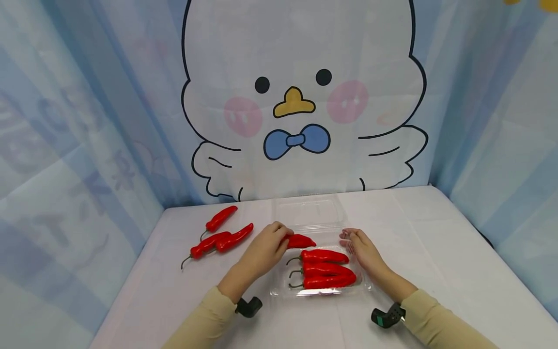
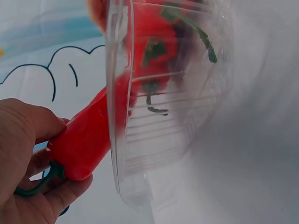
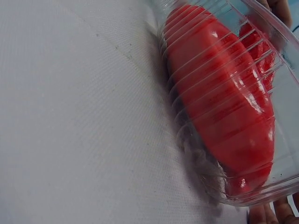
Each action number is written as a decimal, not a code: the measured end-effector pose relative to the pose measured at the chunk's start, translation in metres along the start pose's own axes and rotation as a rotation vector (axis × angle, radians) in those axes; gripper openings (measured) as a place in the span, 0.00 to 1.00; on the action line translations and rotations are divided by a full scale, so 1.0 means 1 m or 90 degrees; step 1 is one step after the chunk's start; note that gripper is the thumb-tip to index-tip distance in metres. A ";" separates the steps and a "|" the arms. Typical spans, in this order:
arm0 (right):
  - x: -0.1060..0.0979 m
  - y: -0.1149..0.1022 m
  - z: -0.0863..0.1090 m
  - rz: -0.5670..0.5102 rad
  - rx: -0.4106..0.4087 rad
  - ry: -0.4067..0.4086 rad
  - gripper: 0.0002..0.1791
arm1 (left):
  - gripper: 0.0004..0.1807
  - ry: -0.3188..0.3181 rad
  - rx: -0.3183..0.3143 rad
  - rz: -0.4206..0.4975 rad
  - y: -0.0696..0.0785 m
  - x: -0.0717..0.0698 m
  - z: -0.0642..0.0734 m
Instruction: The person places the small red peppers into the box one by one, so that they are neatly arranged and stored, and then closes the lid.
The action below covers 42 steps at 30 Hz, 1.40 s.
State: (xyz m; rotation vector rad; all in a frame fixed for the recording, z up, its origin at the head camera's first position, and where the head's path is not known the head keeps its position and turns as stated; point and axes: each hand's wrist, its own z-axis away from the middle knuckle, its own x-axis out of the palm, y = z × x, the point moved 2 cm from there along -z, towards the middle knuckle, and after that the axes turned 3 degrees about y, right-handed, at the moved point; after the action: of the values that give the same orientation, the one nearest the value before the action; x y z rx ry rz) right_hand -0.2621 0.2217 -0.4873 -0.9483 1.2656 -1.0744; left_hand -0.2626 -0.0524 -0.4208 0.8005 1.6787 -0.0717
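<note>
My left hand (image 1: 268, 247) pinches a red chili pepper (image 2: 86, 135) near its green stem, fingers on one side and thumb on the other. The pepper's tip reaches over the rim of a clear plastic clamshell container (image 2: 161, 158). Inside the container lie three red chili peppers (image 1: 329, 269), side by side with stems to the left. At the container's right far corner, my right hand (image 1: 366, 252) grips the clear edge. Through the ribbed wall in the right wrist view, one pepper (image 3: 219, 93) shows large; the right fingertips (image 3: 282, 210) appear below the rim.
Three more red chili peppers (image 1: 220, 218) lie loose on the white tablecloth (image 1: 174, 305) at the left. The container's lid (image 1: 309, 212) is flipped back toward the rear curtain (image 1: 296, 174), which carries a bird drawing.
</note>
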 end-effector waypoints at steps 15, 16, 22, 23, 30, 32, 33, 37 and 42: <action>0.000 0.001 0.000 -0.005 0.006 0.000 0.24 | 0.15 -0.069 0.011 0.022 0.001 0.013 -0.009; 0.000 0.001 0.000 -0.004 0.008 -0.001 0.24 | 0.16 -0.075 0.010 0.029 0.001 0.014 -0.009; 0.000 0.000 0.000 0.005 0.014 0.001 0.24 | 0.17 -0.093 0.013 0.042 0.001 0.019 -0.013; 0.000 0.000 0.000 0.006 0.013 0.003 0.24 | 0.17 -0.093 0.015 0.040 0.002 0.019 -0.014; 0.000 0.000 0.000 0.007 0.019 0.004 0.24 | 0.16 -0.085 0.032 -0.007 0.005 0.023 -0.020; 0.000 0.001 -0.001 0.007 0.023 0.005 0.24 | 0.16 -0.082 0.033 -0.021 0.005 0.025 -0.022; 0.000 0.002 -0.001 0.006 0.024 0.007 0.24 | 0.15 -0.082 0.034 -0.025 0.005 0.025 -0.022; 0.000 0.003 -0.002 0.004 0.022 0.007 0.24 | 0.17 -0.083 0.030 -0.011 0.004 0.027 -0.024; 0.001 0.002 -0.002 0.000 0.018 0.008 0.23 | 0.19 -0.104 0.014 0.036 0.004 0.030 -0.024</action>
State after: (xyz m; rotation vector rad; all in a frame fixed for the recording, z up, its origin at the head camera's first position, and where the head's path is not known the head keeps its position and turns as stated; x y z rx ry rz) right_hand -0.2643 0.2209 -0.4896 -0.9225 1.2575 -1.0965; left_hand -0.2822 -0.0250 -0.4393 0.8364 1.5035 -0.1140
